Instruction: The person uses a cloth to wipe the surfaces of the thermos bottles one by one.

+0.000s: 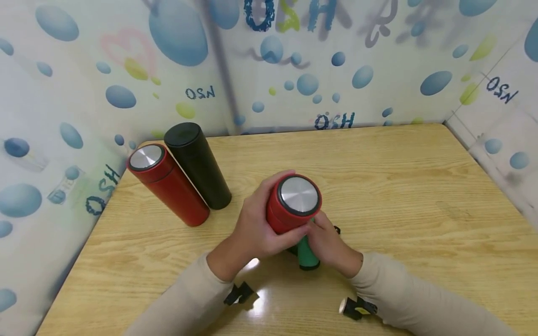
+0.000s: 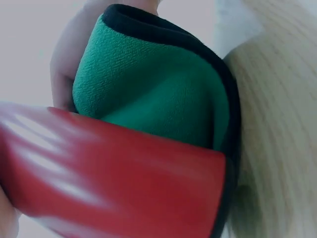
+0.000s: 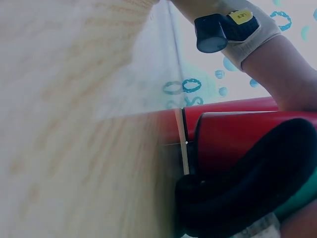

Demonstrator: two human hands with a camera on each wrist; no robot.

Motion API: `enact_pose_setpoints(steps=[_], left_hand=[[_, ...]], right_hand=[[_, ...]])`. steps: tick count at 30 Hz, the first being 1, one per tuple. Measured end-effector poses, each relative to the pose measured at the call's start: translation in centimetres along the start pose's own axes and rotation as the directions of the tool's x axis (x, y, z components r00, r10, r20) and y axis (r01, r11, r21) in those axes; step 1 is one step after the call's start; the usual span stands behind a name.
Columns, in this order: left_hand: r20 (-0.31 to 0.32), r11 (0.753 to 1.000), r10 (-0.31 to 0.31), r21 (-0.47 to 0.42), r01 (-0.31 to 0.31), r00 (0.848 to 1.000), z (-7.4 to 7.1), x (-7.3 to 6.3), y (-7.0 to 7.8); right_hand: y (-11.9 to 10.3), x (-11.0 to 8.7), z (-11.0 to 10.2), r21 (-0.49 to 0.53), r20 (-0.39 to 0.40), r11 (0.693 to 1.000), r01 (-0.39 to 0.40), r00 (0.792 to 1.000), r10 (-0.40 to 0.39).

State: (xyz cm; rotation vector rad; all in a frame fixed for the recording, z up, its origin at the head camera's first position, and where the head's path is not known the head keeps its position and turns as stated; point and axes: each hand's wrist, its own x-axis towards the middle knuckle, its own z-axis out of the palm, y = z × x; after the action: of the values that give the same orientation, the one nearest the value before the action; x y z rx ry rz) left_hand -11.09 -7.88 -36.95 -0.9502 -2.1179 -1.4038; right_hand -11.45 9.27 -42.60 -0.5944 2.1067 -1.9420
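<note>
My left hand [image 1: 256, 228] grips a red thermos [image 1: 275, 214] near its top, fingers and thumb round the body. Its round silver lid [image 1: 299, 194] faces the head camera. Beside the lower body, my right hand [image 1: 329, 240] holds a green fabric piece with black edging [image 1: 308, 254]. In the left wrist view this green fabric [image 2: 158, 94] curves against the thermos's side, near the black base rim [image 2: 223, 198]. The right wrist view shows the fabric's black face [image 3: 247, 183] folded in front of the red thermos [image 3: 223, 141]. Most right-hand fingers are hidden.
To the left on the wooden table [image 1: 399, 186] stand a second red thermos [image 1: 176, 191] and a black thermos [image 1: 203, 168], side by side. A wall sheet with blue dots [image 1: 269, 84] rises behind the table. Small black cameras [image 1: 239, 294] are worn at both wrists.
</note>
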Motion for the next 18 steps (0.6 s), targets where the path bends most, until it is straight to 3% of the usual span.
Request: enact_pose_setpoints(steps=[3, 6, 11, 18], left_hand=[[-0.104, 1.000, -0.009, -0.025, 0.006, 0.995, -0.4, 0.2, 0.0], [-0.220, 0.999, -0.017, -0.048, 0.007, 0.975, -0.8, 0.5, 0.0], [-0.392, 0.997, -0.044, -0.076, 0.015, 0.919, -1.7, 1.2, 0.1], [-0.541, 0.990, -0.111, -0.135, 0.045, 0.833, -2.4, 1.9, 0.0]], right_hand=[[-0.3, 0.3, 0.0, 0.059, 0.029, 0.998, -0.026, 0.999, 0.024], [-0.6, 0.3, 0.0, 0.053, 0.023, 0.996, -0.072, 0.997, 0.071], [-1.1, 0.0, 0.1, 0.031, -0.032, 0.998, -0.056, 0.998, 0.057], [-1.4, -1.0, 0.7, -0.064, -0.085, 0.994, 0.093, 0.992, -0.099]])
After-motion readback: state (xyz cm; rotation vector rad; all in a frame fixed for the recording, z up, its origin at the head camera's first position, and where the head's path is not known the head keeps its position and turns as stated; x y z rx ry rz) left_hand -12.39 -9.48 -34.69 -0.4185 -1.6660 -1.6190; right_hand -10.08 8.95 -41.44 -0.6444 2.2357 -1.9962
